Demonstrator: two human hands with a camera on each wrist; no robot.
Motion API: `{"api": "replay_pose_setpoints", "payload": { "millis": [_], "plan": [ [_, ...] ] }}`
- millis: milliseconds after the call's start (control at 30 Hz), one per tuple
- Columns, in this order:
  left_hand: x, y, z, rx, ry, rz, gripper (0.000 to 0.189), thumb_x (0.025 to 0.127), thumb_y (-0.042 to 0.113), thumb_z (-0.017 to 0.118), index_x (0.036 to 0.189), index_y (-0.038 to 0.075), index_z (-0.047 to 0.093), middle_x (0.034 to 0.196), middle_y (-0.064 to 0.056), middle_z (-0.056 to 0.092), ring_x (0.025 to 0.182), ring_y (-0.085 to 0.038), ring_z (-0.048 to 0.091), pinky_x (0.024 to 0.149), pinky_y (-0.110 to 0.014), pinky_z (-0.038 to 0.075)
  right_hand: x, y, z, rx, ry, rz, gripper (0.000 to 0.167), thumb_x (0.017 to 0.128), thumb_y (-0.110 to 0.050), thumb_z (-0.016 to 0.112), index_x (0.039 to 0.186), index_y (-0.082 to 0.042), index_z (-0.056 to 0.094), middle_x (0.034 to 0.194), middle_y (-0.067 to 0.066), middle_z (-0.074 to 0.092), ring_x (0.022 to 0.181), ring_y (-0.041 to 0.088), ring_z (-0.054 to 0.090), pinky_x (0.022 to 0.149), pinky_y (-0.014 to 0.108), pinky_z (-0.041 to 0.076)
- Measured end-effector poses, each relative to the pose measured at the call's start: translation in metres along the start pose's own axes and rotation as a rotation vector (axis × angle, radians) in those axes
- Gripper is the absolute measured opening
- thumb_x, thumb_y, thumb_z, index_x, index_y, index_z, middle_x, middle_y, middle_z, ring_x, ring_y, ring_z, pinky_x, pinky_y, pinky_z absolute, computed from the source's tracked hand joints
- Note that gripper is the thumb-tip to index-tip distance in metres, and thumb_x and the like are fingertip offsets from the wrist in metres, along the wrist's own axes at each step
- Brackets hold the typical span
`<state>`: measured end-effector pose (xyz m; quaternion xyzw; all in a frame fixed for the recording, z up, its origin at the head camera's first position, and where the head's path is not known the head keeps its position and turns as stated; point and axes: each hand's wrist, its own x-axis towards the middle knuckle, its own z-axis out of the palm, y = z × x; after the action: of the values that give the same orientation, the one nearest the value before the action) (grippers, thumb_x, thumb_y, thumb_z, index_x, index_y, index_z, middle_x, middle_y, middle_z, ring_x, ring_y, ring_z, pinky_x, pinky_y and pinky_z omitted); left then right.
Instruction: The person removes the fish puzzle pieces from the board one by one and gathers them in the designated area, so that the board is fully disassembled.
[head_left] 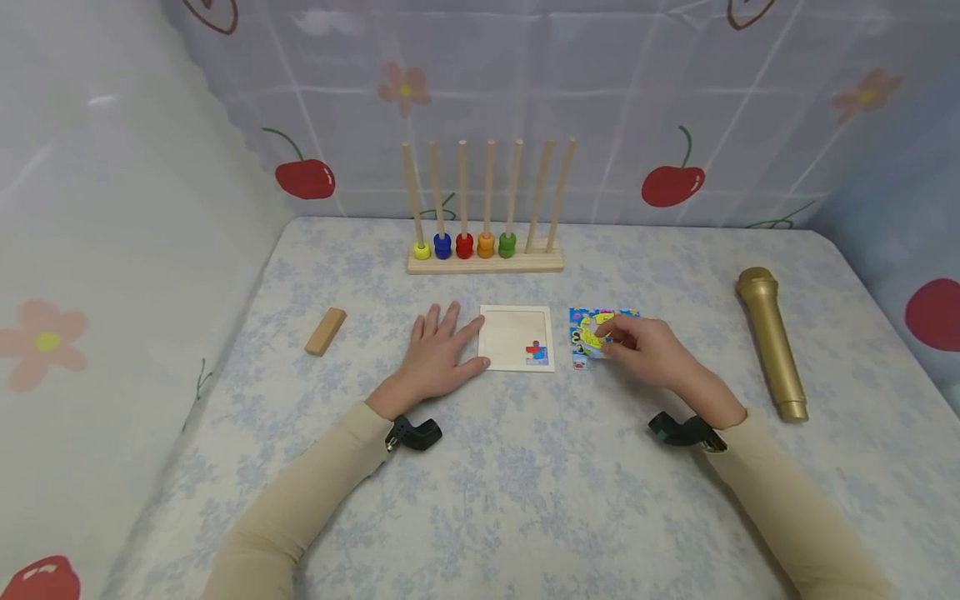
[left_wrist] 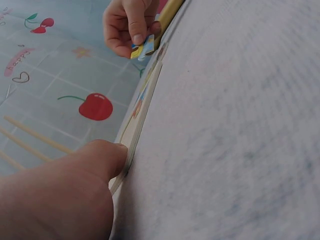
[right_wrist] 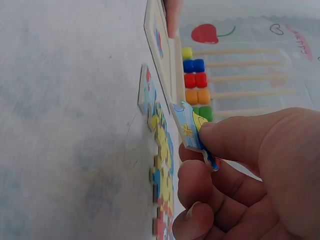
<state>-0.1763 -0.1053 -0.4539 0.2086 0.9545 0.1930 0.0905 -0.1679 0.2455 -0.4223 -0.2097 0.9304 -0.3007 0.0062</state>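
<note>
A square wooden puzzle tray [head_left: 516, 367] lies mid-table, with one puzzle piece [head_left: 536, 353] in its lower right corner. My left hand [head_left: 437, 357] is spread flat on the cloth, thumb and index fingertip touching the tray's left edge. Between thumb and fingers, my right hand [head_left: 647, 350] pinches a blue and yellow puzzle piece [right_wrist: 189, 129], raised above the other pieces. Those colourful puzzle pieces [head_left: 587, 325] lie together just right of the tray, partly hidden under the right hand. In the left wrist view the pinched piece [left_wrist: 143, 48] shows beyond the tray [left_wrist: 131, 142].
Behind the tray stands a wooden peg rack [head_left: 486, 265] with coloured beads on several of its upright rods. A small wooden block [head_left: 326, 332] lies at the left. Toward the right edge is a gold microphone-shaped object [head_left: 774, 343]. A cherry-patterned curtain [head_left: 525, 100] hangs behind.
</note>
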Motion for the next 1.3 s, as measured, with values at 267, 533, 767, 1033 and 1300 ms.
{"api": "replay_pose_setpoints", "payload": {
  "millis": [267, 533, 767, 1033, 1300],
  "plan": [
    [0.002, -0.001, 0.002, 0.009, 0.002, -0.002, 0.071, 0.101, 0.054, 0.052, 0.162, 0.024, 0.032, 0.172, -0.02, 0.01, 0.158, -0.047, -0.002, 0.124, -0.067, 0.004, -0.01, 0.007, -0.006, 0.025, -0.048, 0.085, 0.012, 0.093, -0.002, 0.069, 0.105, -0.002, 0.072, 0.081, 0.004, 0.062, 0.073, 0.015, 0.048, 0.066, 0.024, 0.041],
    [0.001, 0.0, 0.001, 0.011, -0.004, -0.009, 0.072, 0.1, 0.055, 0.052, 0.162, 0.025, 0.031, 0.172, -0.02, 0.009, 0.158, -0.047, -0.003, 0.124, -0.066, 0.004, -0.012, 0.011, -0.006, 0.056, -0.092, 0.106, 0.013, 0.094, -0.003, 0.068, 0.106, -0.002, 0.071, 0.082, 0.004, 0.063, 0.074, 0.013, 0.049, 0.066, 0.024, 0.041],
    [0.001, -0.001, 0.001, 0.011, -0.004, -0.009, 0.072, 0.1, 0.055, 0.052, 0.162, 0.024, 0.031, 0.172, -0.02, 0.009, 0.158, -0.047, -0.002, 0.124, -0.067, 0.005, -0.011, 0.012, -0.004, 0.048, -0.102, 0.125, 0.012, 0.093, -0.004, 0.069, 0.105, -0.004, 0.072, 0.079, 0.002, 0.06, 0.073, 0.015, 0.048, 0.066, 0.024, 0.04],
    [0.0, -0.001, 0.001, 0.009, -0.013, -0.019, 0.072, 0.1, 0.055, 0.051, 0.162, 0.025, 0.031, 0.172, -0.02, 0.008, 0.158, -0.046, -0.003, 0.124, -0.066, 0.004, -0.012, 0.01, -0.001, 0.003, -0.051, 0.051, 0.011, 0.089, -0.004, 0.073, 0.1, -0.005, 0.073, 0.075, 0.001, 0.055, 0.067, 0.01, 0.043, 0.064, 0.025, 0.037],
    [0.002, 0.0, 0.001, 0.009, -0.006, -0.009, 0.072, 0.101, 0.055, 0.051, 0.162, 0.025, 0.03, 0.172, -0.02, 0.009, 0.158, -0.047, -0.003, 0.124, -0.066, 0.004, -0.013, 0.012, 0.002, -0.061, -0.003, 0.01, 0.015, 0.085, -0.005, 0.079, 0.099, -0.004, 0.077, 0.08, 0.004, 0.064, 0.067, 0.01, 0.048, 0.063, 0.025, 0.043]
  ]
}}
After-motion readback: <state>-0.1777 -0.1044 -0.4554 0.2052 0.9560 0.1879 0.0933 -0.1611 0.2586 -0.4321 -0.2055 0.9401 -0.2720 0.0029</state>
